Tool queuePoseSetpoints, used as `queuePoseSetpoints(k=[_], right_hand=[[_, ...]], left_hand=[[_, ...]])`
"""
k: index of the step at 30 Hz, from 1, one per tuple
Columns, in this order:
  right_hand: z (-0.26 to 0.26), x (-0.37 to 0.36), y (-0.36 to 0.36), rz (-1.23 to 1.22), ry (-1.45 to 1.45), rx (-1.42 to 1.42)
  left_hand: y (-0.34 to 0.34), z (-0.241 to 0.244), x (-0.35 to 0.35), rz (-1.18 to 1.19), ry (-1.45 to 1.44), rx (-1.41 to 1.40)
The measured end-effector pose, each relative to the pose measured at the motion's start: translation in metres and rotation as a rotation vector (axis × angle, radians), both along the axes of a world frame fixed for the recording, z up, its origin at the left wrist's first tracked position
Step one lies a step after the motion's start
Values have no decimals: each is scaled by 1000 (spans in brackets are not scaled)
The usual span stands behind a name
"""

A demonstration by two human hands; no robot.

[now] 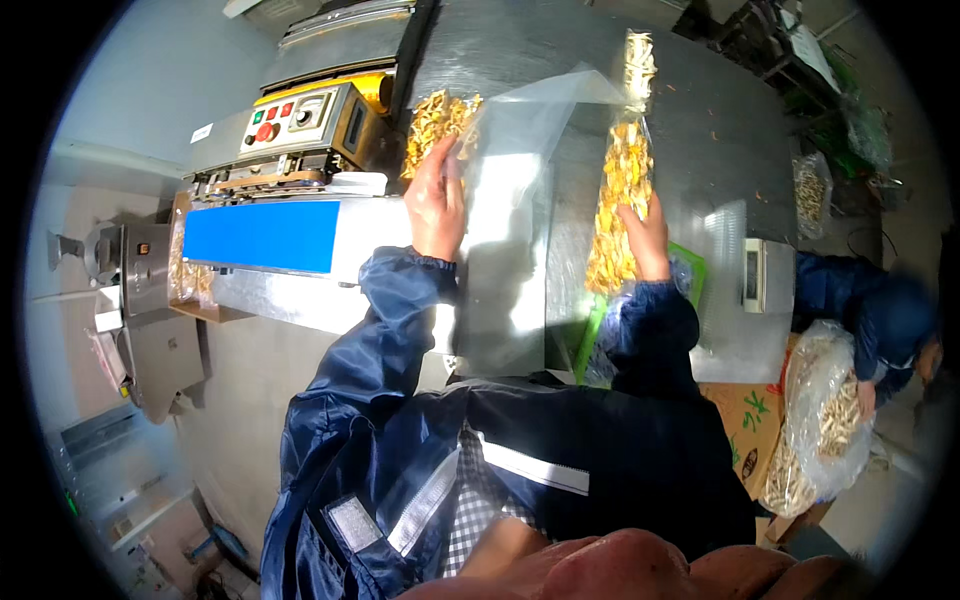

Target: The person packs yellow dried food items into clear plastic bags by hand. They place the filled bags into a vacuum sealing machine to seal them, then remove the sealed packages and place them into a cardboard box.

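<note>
My left hand [435, 202] grips the near right edge of a clear plastic bag of dried yellow-brown pieces [442, 116], beside the band sealer [300, 127]. My right hand [649, 232] holds a long clear bag of yellow dried slices [622, 169], its thumb on top of the bag and its other fingers mostly hidden. Beyond that bag's far end lies a narrow packet of pale dried pieces [639, 67]. A wide clear plastic sheet or bag [502, 225] stretches over the steel table [712, 142] between my hands.
The sealer's blue conveyor belt [262, 236] runs left. At the right are a digital scale [769, 275], a green-rimmed tray [697, 274] under my right forearm, a cardboard box [739, 420] and a large bag of pale dried pieces [817, 405]. A co-worker [892, 315] reaches into that bag.
</note>
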State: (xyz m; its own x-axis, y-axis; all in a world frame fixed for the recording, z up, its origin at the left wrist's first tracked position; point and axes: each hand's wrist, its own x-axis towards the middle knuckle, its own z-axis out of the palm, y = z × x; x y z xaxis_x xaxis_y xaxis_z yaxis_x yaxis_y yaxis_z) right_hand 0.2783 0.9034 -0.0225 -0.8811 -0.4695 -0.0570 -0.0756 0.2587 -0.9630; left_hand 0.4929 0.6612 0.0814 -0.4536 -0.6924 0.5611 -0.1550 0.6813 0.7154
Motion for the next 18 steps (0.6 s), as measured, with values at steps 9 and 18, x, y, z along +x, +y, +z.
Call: queuePoseSetpoints(k=[9, 18], right_hand=[[201, 203, 165, -129, -368, -205], [178, 332, 192, 441, -534, 372]], left_hand=[[47, 5, 42, -220, -135, -187], [110, -78, 104, -507, -356, -107]])
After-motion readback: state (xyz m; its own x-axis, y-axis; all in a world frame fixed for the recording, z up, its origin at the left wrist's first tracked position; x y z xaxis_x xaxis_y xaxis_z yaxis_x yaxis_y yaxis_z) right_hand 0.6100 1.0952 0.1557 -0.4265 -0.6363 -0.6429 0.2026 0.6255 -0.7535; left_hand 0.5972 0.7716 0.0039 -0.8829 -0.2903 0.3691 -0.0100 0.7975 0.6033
